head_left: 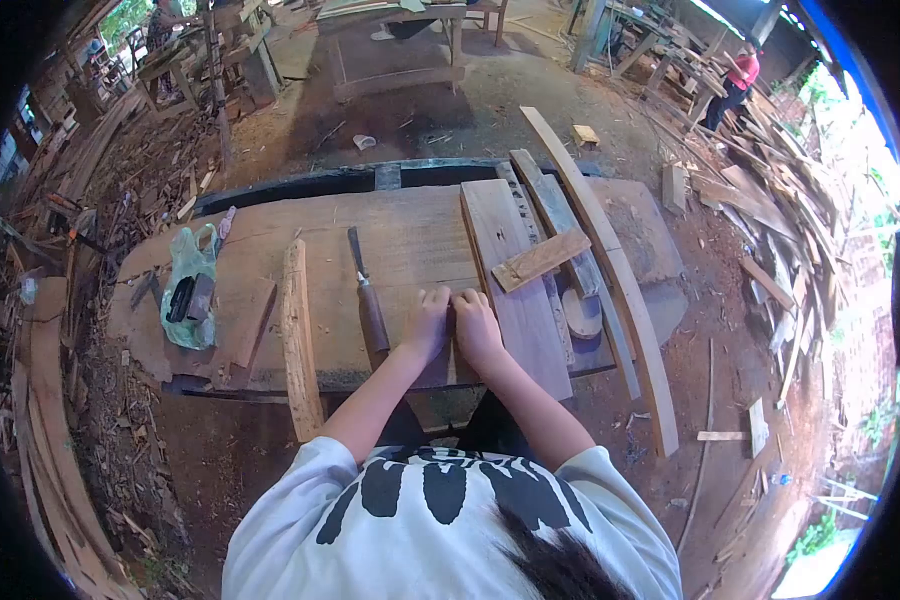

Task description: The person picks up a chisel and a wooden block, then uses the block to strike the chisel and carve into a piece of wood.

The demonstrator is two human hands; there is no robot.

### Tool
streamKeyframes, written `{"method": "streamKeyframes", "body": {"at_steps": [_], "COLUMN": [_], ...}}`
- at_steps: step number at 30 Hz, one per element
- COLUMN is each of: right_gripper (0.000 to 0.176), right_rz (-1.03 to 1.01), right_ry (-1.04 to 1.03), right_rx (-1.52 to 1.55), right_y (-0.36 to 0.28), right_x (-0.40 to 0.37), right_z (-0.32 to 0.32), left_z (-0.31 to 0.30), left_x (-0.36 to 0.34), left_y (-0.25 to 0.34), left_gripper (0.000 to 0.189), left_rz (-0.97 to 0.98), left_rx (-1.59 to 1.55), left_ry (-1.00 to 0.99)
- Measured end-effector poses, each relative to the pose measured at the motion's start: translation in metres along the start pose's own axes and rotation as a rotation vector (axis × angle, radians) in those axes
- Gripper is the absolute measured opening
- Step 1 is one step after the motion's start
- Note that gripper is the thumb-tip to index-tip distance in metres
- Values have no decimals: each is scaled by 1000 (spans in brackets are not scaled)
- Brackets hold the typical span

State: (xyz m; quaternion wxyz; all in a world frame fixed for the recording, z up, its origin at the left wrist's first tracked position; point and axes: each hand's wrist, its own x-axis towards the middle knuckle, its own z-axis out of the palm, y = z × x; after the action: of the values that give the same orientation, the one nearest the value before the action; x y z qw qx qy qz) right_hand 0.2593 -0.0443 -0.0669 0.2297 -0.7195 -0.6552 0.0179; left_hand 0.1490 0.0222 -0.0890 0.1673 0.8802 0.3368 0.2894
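Head view: your left hand and right hand are curling; contents, I cannot tell.
Plank: lying at their three o'clock, looking stiff, heavy; edges suiting gripping.

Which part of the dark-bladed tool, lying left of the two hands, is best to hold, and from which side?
Probably the middle of its brown handle, approached from the right by the left hand. The handle is thicker, points toward the person and lies beside that hand; the narrow blade points away.
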Motion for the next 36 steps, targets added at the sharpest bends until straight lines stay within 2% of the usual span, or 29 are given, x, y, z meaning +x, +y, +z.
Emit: {"method": "streamKeyframes", "body": {"at_steps": [2,8,11,15,17,20,24,26,30,32,36], "right_gripper": [14,17,17,18,21,25,27,24,20,18,17], "right_rz": [-11,-25,-64,-29,33,23,20,18,5,78,83], "right_ry": [62,-35,-33,-40,-67,-84,-108,-55,-20,-32,-13], "right_rx": [57,-73,-85,0,170,279,287,339,430,491,503], "right_y": [-1,-1,-3,-3,-5,-4,7,14,11,11,2], "right_x": [0,2,-2,-1,1,2,3,2,3,5,5], "right_z": [0,1,-5,-5,-9,-16,-5,4,0,1,-12], "left_z": [-7,-5,-7,-20,-28,-27,-25,-28,-28,-30,-23], "left_x": [-4,-9,-10,-5,1,1,-1,2,4,5,1], "left_y": [3,-1,-1,9,15,13,12,12,-1,-2,-6], "left_gripper": [18,21,25,23,21,19,18,12,9,8,12], "left_rz": [-88,-36,-62,-51,-238,-307,-360,-414,-386,-460,-479], "left_rx": [-85,-63,-68,-116,-333,-467,-525,-646,-633,-746,-912], "left_ry": [-25,45,-18,41,-17,7,56,10,-12,-48,-70]}}
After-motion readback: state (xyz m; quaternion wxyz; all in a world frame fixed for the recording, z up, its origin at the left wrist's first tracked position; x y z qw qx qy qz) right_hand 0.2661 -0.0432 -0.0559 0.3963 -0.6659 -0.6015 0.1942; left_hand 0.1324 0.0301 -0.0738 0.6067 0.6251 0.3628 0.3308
